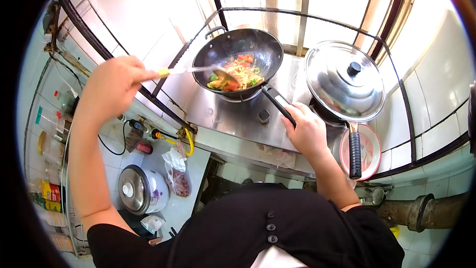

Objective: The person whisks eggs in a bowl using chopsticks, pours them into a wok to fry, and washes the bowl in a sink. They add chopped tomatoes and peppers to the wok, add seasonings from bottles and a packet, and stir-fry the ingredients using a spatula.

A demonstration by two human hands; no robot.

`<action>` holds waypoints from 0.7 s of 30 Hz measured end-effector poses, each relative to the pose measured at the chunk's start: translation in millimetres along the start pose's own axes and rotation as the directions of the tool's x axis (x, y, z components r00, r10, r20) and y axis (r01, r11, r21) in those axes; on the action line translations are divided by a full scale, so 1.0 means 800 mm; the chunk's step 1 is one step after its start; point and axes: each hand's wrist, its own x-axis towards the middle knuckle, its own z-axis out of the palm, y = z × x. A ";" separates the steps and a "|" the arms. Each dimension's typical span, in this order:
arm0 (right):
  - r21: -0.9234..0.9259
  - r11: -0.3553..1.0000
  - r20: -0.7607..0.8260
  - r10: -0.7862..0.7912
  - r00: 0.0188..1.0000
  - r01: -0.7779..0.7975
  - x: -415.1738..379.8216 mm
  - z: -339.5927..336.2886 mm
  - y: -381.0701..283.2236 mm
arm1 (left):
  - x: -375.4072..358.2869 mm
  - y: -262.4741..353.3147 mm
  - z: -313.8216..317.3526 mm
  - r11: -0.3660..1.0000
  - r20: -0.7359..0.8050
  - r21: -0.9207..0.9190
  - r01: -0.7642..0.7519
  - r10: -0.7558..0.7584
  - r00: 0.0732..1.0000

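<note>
My left hand is closed around the yellow-tipped end of a metal spatula. The spatula's head dips into the food in a dark wok, which sits tilted on the left burner. The food is a mix of yellow, red and green pieces, perhaps egg with tomato and pepper. My right hand grips the wok's black handle. Just right of that hand is a second pan, with a shiny domed lid and a ribbed black handle.
A red-rimmed bowl stands partly under the ribbed handle. On the lower left counter are a rice cooker and a plastic bag of dark red food. A dark metal frame surrounds the stove. Bottles line the left wall.
</note>
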 end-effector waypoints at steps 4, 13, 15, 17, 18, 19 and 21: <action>0.014 1.000 -0.006 -0.001 1.000 0.001 -0.003 -0.001 -0.003 | 0.015 0.022 0.066 0.994 -0.006 0.063 0.094 -0.093 0.996; 0.011 1.000 0.012 -0.002 1.000 0.002 0.000 -0.002 -0.002 | 0.037 0.047 0.233 0.953 -0.172 -0.093 0.289 -0.301 0.938; 0.017 1.000 0.011 -0.001 1.000 0.000 -0.002 0.000 0.001 | 0.013 0.062 0.240 0.957 -0.135 -0.121 0.262 -0.278 0.951; 0.014 1.000 0.024 0.008 1.000 -0.008 -0.004 -0.001 0.000 | -0.005 0.061 0.221 0.936 -0.155 -0.169 0.307 -0.333 0.930; 0.013 1.000 0.026 0.009 1.000 -0.010 -0.003 -0.002 0.000 | -0.009 0.060 0.213 0.925 -0.169 -0.190 0.329 -0.361 0.917; 0.011 1.000 0.032 0.014 0.999 -0.014 -0.003 -0.003 -0.001 | -0.009 0.063 0.212 0.913 -0.136 -0.179 0.367 -0.393 0.910; 0.009 1.000 0.047 0.021 0.999 -0.021 -0.003 -0.004 -0.001 | 0.006 0.068 0.239 0.923 -0.221 -0.178 0.340 -0.374 0.901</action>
